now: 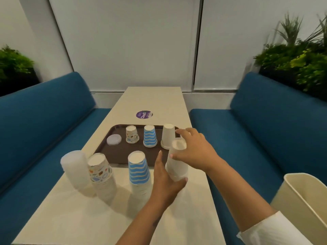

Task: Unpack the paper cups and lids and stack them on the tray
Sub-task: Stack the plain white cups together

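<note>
On the counter (70, 218), lid stack (75, 169), patterned stack (101, 175) and striped stack (139, 175) wait. The tray (113, 156) holds few lids (114, 139) and three short cup stacks. Left hand (166, 184) grips the white stack (177, 167); right hand (192, 149) pinches its top cup. Most remains.

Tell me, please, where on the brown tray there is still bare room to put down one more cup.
The brown plastic tray is bare along its near edge, left of the striped blue paper cup stack and in front of the white plastic lids. The far row is crowded: patterned cup, blue striped cup, plain white cup. Both hands crowd the right corner.
</note>
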The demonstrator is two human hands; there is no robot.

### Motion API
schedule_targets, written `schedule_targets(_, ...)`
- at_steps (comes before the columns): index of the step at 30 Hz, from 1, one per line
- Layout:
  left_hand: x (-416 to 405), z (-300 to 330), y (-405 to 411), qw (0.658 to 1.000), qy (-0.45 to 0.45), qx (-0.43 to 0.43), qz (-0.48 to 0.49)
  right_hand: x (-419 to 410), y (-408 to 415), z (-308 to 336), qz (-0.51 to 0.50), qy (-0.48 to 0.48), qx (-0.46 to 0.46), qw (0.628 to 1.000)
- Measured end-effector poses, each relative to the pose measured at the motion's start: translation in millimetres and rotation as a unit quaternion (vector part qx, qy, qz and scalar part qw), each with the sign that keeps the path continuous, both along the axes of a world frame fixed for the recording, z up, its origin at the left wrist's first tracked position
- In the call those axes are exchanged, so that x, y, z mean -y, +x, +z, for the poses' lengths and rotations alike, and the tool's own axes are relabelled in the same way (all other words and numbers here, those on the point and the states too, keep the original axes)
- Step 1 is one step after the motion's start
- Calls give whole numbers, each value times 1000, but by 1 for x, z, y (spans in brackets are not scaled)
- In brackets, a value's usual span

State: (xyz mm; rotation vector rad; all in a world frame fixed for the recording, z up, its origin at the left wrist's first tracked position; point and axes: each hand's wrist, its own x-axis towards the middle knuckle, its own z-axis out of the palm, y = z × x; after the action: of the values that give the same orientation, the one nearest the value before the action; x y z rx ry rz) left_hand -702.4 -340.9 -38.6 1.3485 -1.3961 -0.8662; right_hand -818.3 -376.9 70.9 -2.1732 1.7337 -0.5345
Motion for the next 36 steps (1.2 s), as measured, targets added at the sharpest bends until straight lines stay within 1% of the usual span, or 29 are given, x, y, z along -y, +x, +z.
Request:
schedule_targets(1,4,-10,-3,1000,30,0,6,5,-1,-3,6,14,-5,1000)
schedule_targets(3,13,-29,-5,998,62,2,12,14,-1,-9,13,34,8,999)
schedule_targets(7,24,-54,-7,996,85,-27,9,22,-1,-17,19,45,70,996)
schedule_targets(10,34,-64,-7,996,74,-57,13,24,-5,-18,19,37,101,994)
schedule_targets(16,39,-70,-10,997,41,-57,43,29,-6,-18,14,21,108,994)
schedule_targets(19,40,-71,-12,996,39,-63,58,34,-9,-8,10,-4,144,990)
schedule_targets(25,40,-66,-12,995,31,-87,47,48,-13,6,7,-3,181,983)
schedule_targets(30,42,-53,-16,994,-12,-89,62,53,-14,4,7,5,194,981)
schedule_targets(32,45,-52,-16,993,-15,-95,64,54,-15,5,10,6,202,979)
schedule_targets(36,46,-50,-16,995,-8,-91,34,55,-17,13,11,-4,218,976)
